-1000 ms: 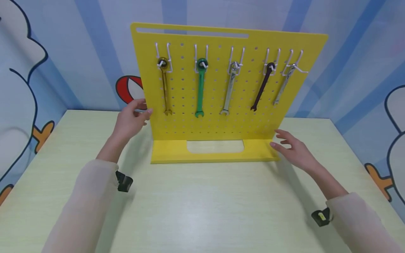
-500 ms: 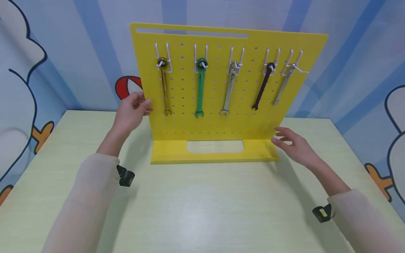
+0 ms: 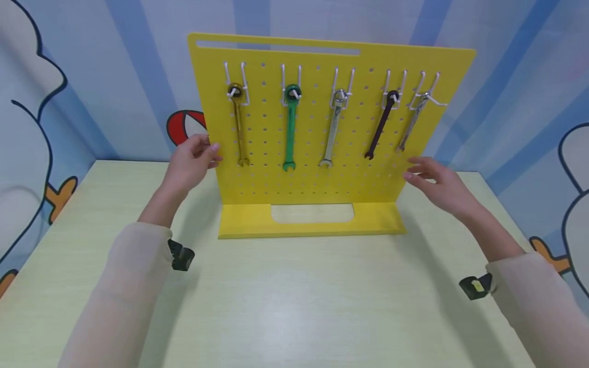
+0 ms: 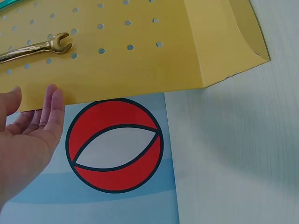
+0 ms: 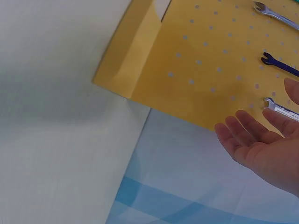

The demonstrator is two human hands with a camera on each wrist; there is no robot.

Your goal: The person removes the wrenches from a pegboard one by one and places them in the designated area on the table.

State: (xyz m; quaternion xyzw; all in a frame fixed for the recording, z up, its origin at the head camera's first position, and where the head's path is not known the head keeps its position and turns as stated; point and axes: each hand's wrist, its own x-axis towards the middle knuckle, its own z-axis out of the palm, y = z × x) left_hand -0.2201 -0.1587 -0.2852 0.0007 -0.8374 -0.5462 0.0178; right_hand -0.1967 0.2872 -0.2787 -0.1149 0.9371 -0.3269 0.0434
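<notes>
I have a yellow board (image 3: 304, 135) upright on the pale, wood-grained desk (image 3: 285, 296), dotted with round holes; its flat foot (image 3: 246, 221) has a rounded cutout. White wire hooks (image 3: 245, 82) carry five slim wrenches by their ring ends: shiny gold wrench (image 3: 239, 130), green wrench (image 3: 291, 133), silver wrench (image 3: 332, 132), dark purplish wrench (image 3: 381, 125) and, at far right, another silver wrench (image 3: 413, 123).

My left grip (image 3: 189, 163) is loosely bent about the board's left edge, thumb in front, some fingers running behind; I cannot tell whether it pinches. My right grip (image 3: 437, 186) is spread and relaxed, holding nothing, fingertips at the right edge; contact is unclear. Loose pale sleeves (image 3: 129, 276) cover both forearms. A striped blue wall (image 3: 299, 18) stands behind.
</notes>
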